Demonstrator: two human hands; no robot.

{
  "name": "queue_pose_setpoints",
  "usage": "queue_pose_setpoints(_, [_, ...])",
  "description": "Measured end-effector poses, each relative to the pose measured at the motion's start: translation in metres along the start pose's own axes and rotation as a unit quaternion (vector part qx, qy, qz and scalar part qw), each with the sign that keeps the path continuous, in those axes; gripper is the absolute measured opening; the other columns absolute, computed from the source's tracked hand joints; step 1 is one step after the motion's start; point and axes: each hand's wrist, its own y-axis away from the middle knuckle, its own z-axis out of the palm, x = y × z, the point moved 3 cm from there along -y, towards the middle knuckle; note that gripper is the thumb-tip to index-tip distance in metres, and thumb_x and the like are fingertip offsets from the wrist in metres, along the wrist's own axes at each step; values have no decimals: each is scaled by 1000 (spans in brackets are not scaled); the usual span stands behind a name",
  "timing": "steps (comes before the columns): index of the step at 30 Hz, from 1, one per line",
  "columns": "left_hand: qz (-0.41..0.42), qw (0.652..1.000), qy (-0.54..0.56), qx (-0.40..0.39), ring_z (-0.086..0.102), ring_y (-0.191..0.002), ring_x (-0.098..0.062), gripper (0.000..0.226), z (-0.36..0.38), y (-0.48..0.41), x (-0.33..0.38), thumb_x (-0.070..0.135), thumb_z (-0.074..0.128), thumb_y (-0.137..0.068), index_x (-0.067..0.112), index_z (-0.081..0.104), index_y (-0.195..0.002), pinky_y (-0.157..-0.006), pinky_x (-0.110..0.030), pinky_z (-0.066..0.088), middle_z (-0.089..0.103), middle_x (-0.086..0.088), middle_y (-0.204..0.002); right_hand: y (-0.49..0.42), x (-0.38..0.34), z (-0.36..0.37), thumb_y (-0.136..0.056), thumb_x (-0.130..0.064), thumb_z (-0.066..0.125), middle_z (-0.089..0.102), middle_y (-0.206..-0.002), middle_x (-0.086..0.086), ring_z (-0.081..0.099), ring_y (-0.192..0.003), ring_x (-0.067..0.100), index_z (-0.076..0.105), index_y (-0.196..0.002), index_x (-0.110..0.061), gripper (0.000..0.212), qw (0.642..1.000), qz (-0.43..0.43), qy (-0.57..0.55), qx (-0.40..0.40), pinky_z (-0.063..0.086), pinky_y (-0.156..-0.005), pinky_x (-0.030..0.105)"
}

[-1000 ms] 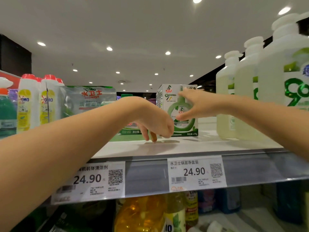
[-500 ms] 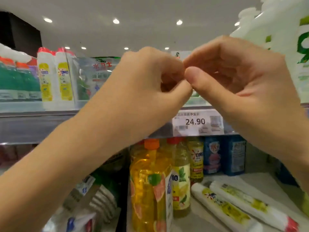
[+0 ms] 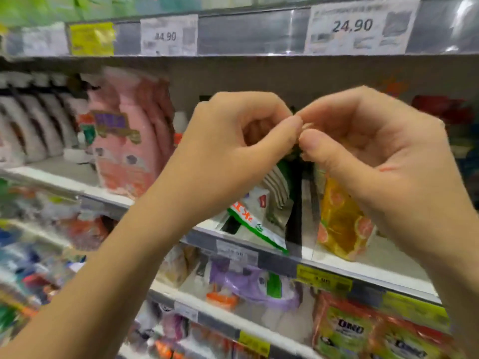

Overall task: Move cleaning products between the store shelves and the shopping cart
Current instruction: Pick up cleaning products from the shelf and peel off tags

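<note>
Standing beside the person, I see both hands raised in front of the shelves and joined at the fingertips. The left hand (image 3: 233, 141) and the right hand (image 3: 368, 146) each have the fingers curled, and the tips meet in the middle. I see nothing between them, though the view is blurred. No product is held, so I judge the step to be the choosing and taking of the next one. The goods stand on the middle shelf (image 3: 383, 255): pink pouches (image 3: 124, 141) toward its left end, a white and green pouch (image 3: 259, 211) leaning at the front edge just behind the left wrist, and an orange bottle (image 3: 339, 221) on the other side of a black divider (image 3: 294, 203). The shopping cart is not in view. To do it well, I think the hands should first part and one should open fully before it reaches in. The leaning pouch looks soft and sits close to the front edge, so a careless brush could tip it off. It seems better to take it by its upper part and support the bottom with the other hand. The bottle looks firm, so one hand around its body should be enough, if the divider is not bumped.
</note>
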Motion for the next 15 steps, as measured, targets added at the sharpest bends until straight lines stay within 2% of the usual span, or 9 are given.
queue_pose_setpoints(2, [-32,999,-2,0,57,-60,-22,20,-12,11,-21,21,57,-90,10,70,-80,-56,-34,45,64,-7,-65,5,10,22,-88,-15,66,67,-94,-4,65,-91,9,65,-102,-21,16,999,36,15,-22,50,-79,17])
queue_pose_setpoints(4, [-46,999,-12,1,54,-58,-11,19,-26,19,-43,21,57,-89,11,71,-81,-56,-25,42,62,1,-64,10,24,47,-84,-20,67,65,-96,-7,65,-95,13,63,-105,-26,22,997,74,-2,-38,51,-83,21])
queue_pose_setpoints(5, [-49,999,-14,-1,53,-58,-6,18,-32,22,-53,21,57,-89,12,71,-82,-56,-21,41,62,5,-64,11,31,59,-82,-22,68,64,-97,-7,65,-97,13,63,-107,-26,25,995,93,-8,-37,52,-84,22])
queue_pose_setpoints(8, [-49,999,-13,-15,57,-64,-5,16,-45,25,-81,18,57,-90,13,71,-86,-62,-18,43,65,6,-71,10,50,87,-82,-24,68,65,-101,-5,65,-98,12,63,-108,-26,27,991,133,-11,-22,51,-85,22])
queue_pose_setpoints(10, [-39,998,-4,-47,60,-74,-4,13,-51,28,-100,12,56,-91,12,70,-92,-69,-17,46,65,6,-79,13,57,101,-81,-32,71,64,-107,-8,63,-105,12,61,-112,-28,32,990,140,33,-15,50,-90,26])
queue_pose_setpoints(12, [-27,996,6,-83,62,-87,-5,20,-54,33,-122,6,52,-88,14,67,-100,-78,-17,48,66,4,-92,19,64,110,-74,-50,72,58,-119,-14,55,-118,10,55,-121,-34,53,980,160,109,-46,46,-97,27])
queue_pose_setpoints(15, [-7,992,9,-129,59,-98,-6,41,-56,32,-148,-1,43,-76,16,66,-107,-86,-21,47,65,1,-106,32,76,122,-64,-66,70,42,-130,-26,42,-126,-1,40,-128,-47,73,939,218,248,-101,38,-101,23])
